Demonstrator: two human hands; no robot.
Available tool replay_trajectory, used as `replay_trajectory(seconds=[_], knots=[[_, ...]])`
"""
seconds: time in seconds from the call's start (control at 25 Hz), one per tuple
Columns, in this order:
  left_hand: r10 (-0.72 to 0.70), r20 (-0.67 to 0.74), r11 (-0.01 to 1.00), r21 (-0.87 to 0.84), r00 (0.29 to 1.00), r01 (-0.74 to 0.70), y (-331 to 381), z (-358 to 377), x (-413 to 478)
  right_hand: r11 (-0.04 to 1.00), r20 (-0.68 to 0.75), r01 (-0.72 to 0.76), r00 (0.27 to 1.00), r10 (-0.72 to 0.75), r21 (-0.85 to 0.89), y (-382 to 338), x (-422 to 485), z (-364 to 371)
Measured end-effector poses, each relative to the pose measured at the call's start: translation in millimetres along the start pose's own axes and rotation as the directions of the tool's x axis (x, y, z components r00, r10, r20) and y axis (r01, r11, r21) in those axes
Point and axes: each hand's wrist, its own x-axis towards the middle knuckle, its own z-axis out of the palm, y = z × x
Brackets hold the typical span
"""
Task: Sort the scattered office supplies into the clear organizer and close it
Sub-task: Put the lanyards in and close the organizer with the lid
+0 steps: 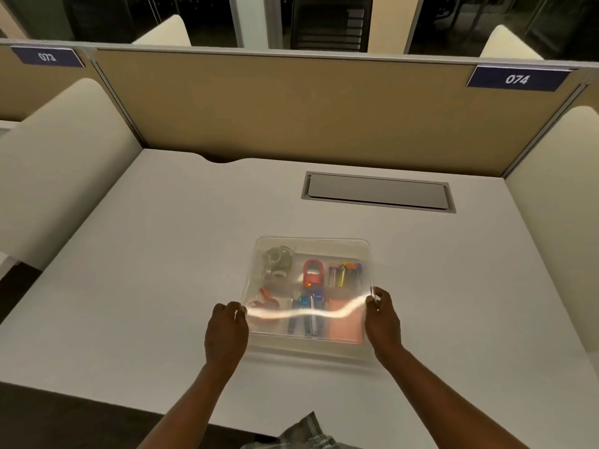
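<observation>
A clear plastic organizer (311, 350) sits on the white desk (146, 270) in front of me. Its clear lid (324, 246) is held over it, tilted, with the near edge raised and catching a bright streak of light. My left hand (227, 332) pinches the lid's left edge and my right hand (382, 322) pinches its right edge. Through the lid I see tape rolls (278, 260), a red tape dispenser (313, 273), coloured clips (345, 273), blue staplers (306, 311), an orange item (265, 298) and a pink sticky pad (346, 325) in separate compartments.
A grey cable hatch (377, 192) is set in the desk beyond the organizer. Tan partition panels (291, 108) with number plates 073 and 074 close off the back, and cream side dividers (58, 163) flank the desk. A plaid cloth (308, 432) shows at the bottom edge.
</observation>
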Motion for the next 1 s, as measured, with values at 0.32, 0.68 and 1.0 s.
replay_trajectory(seconds=[0.32,0.68,1.0], knots=[[-0.041,0.153,0.991,-0.119,0.987,0.06,-5,2,27,0.999,-0.12,0.012,0.993,-0.017,-0.037,-3,-6,17],[-0.138,0.448,0.966,-0.135,0.884,0.22,-2,-9,58,0.999,-0.189,-0.029,0.981,0.035,0.037,3,-5,25],[-0.148,0.483,0.974,-0.081,0.863,0.212,9,-8,71,0.959,-0.154,-0.161,0.968,0.2,0.235,3,-1,23]])
